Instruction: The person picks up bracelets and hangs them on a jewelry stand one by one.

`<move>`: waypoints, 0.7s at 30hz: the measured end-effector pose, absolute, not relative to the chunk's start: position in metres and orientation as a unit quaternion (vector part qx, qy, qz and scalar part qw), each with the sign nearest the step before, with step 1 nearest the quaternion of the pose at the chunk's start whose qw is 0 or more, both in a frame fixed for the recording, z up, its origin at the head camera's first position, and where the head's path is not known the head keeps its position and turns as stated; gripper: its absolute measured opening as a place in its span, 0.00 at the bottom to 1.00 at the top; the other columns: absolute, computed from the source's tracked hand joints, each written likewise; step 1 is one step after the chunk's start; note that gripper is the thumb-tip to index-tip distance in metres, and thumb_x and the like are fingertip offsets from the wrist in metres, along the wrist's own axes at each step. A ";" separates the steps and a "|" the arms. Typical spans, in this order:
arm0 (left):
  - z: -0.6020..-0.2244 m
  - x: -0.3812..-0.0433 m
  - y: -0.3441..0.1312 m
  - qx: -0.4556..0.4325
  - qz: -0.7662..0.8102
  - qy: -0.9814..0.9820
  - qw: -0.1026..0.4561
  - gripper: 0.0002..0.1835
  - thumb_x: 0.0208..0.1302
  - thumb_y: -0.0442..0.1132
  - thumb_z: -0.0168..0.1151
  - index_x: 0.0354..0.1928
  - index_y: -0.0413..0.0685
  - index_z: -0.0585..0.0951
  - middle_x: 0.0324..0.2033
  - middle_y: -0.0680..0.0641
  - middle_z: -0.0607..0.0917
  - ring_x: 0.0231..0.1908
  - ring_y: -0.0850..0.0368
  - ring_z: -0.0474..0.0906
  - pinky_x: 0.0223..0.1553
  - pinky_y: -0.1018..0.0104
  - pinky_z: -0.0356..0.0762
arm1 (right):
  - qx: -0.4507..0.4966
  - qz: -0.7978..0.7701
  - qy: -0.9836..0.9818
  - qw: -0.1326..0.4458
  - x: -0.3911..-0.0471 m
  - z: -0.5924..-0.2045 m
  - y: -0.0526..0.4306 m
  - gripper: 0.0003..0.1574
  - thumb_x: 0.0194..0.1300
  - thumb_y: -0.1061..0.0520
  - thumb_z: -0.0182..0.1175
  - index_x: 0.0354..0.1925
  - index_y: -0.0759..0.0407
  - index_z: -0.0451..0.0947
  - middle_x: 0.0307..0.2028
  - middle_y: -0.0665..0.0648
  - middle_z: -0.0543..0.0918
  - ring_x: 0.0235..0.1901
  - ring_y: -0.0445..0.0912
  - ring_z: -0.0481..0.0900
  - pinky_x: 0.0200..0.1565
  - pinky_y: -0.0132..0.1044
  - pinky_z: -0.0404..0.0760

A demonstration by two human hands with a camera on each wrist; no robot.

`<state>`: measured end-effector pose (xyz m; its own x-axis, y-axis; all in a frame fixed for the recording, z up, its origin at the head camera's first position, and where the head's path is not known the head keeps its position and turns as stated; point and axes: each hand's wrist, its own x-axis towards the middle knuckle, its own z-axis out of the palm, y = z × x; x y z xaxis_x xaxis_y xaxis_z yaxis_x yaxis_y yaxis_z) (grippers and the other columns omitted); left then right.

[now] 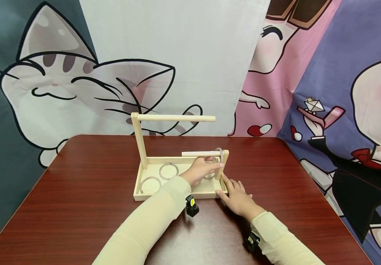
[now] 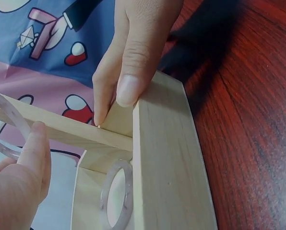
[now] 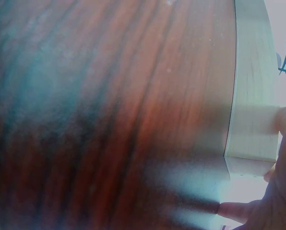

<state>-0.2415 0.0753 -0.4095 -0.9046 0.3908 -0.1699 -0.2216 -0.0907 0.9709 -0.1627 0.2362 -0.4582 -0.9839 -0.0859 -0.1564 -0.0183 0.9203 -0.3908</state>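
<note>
My left hand (image 1: 198, 171) reaches over a light wooden stand with a tray base (image 1: 167, 197), holding a pale translucent bangle (image 1: 221, 154). This bangle encircles the short lower dowel (image 1: 197, 154), close to its upright post (image 2: 71, 129). In the left wrist view, a fingertip lies against the bangle (image 2: 8, 112). My right hand (image 1: 237, 198) rests at the tray's near right corner, fingers spread, its thumb (image 2: 133, 81) on the rim. Another bangle (image 2: 116, 194) lies in the tray under my left hand, partly hidden in the head view. Two more bangles, one behind (image 1: 168, 171), one in front (image 1: 150, 185), lie at the tray's left.
A taller post (image 1: 139, 140) at the tray's left carries a long upper dowel (image 1: 177, 118), which extends to the right above the tray. The stand is on a dark red wooden table (image 1: 77, 206). Behind the table hangs a cartoon-print cloth (image 1: 184, 44).
</note>
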 end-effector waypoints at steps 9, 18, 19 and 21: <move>-0.407 -0.244 0.076 0.059 0.722 0.651 0.228 0.37 0.58 0.37 0.68 0.67 0.31 0.64 0.65 0.36 0.67 0.56 0.43 0.77 0.56 0.60 0.74 | -0.024 -0.197 0.976 0.090 -0.163 -0.458 0.237 0.47 0.71 0.31 0.43 0.77 0.50 0.45 0.69 0.73 0.58 0.68 0.75 0.47 0.47 0.84 0.49; -0.408 -0.246 0.076 0.070 0.726 0.640 0.241 0.29 0.58 0.34 0.66 0.60 0.30 0.70 0.60 0.37 0.69 0.55 0.43 0.77 0.56 0.59 0.74 | -0.026 -0.198 0.976 0.092 -0.163 -0.457 0.236 0.47 0.71 0.31 0.43 0.77 0.51 0.45 0.69 0.73 0.57 0.68 0.76 0.46 0.47 0.84 0.49; -0.408 -0.247 0.077 0.071 0.727 0.639 0.242 0.29 0.58 0.34 0.66 0.59 0.30 0.70 0.58 0.38 0.71 0.55 0.44 0.77 0.56 0.59 0.74 | -0.026 -0.198 0.975 0.092 -0.163 -0.457 0.236 0.47 0.71 0.31 0.43 0.77 0.50 0.45 0.69 0.73 0.57 0.68 0.76 0.46 0.47 0.84 0.49; -0.408 -0.247 0.077 0.073 0.726 0.638 0.244 0.28 0.58 0.34 0.66 0.59 0.29 0.70 0.54 0.40 0.72 0.53 0.45 0.79 0.55 0.59 0.74 | -0.027 -0.198 0.976 0.092 -0.163 -0.457 0.236 0.47 0.71 0.30 0.43 0.77 0.50 0.45 0.69 0.73 0.57 0.68 0.76 0.46 0.47 0.84 0.49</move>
<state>-0.2473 0.0766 -0.4084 -0.8704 0.4472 -0.2060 -0.2616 -0.0656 0.9629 -0.1633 0.2363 -0.4567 -0.9816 -0.0889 -0.1688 -0.0162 0.9204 -0.3906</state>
